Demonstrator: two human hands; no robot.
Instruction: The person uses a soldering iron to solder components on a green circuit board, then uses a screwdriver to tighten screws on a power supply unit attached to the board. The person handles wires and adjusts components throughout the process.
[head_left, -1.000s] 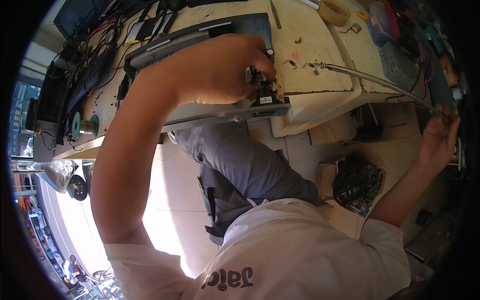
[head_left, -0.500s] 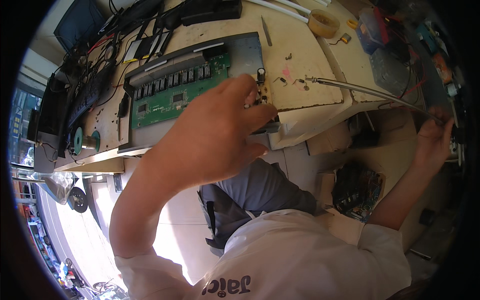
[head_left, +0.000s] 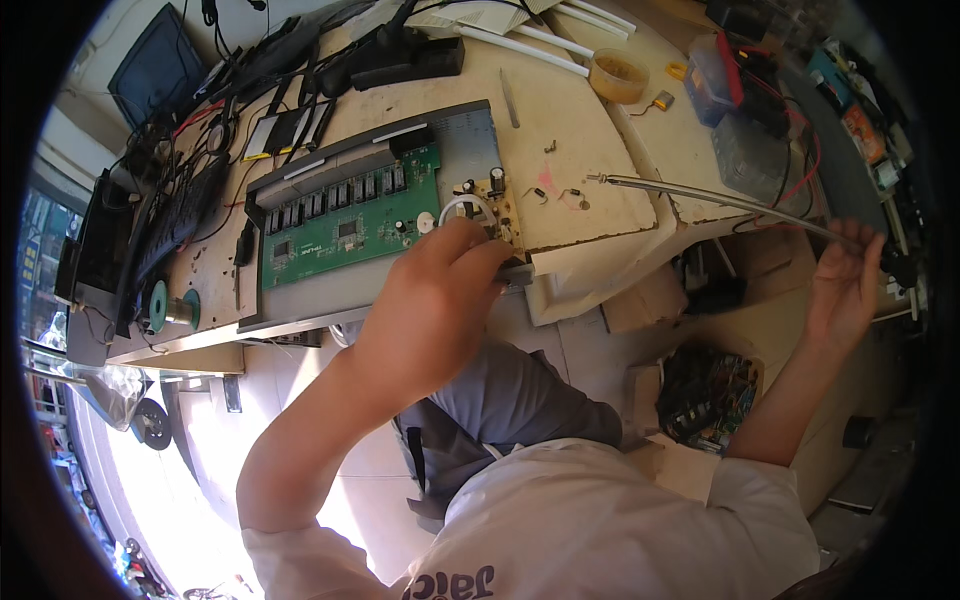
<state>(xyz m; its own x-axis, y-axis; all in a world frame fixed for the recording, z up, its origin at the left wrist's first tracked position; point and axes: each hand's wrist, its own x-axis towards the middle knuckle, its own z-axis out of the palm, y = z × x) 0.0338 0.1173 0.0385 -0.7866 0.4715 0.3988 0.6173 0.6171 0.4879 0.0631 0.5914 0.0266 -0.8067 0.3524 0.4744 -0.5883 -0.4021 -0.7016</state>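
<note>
1. Nearest the camera is the person's own white shirt (head_left: 600,530), with grey trousers (head_left: 500,400) below the bench edge.
2. The left hand (head_left: 430,300) lies over the near right corner of the green circuit board (head_left: 350,215), fingers curled down at the small tan board section (head_left: 497,205) beside it; whether they pinch anything is hidden by the back of the hand.
3. The right hand (head_left: 845,285) is raised far to the right of the green circuit board, fingers closed round the end of a long thin metal rod (head_left: 720,200) (the rod slants back toward the bench, its tip just right of the tan section).
4. The green circuit board sits in an opened grey casing (head_left: 300,310) on the beige workbench (head_left: 590,150).
5. Left of the board stand two solder spools (head_left: 170,310).
6. On the floor, below and right of the board, a box of scrap electronics (head_left: 710,395).
7. Beyond the board lie tweezers (head_left: 510,100), black cables (head_left: 300,60) and a round tub (head_left: 618,75).
8. Farthest, left and behind the board, a dark monitor (head_left: 160,65).
</note>
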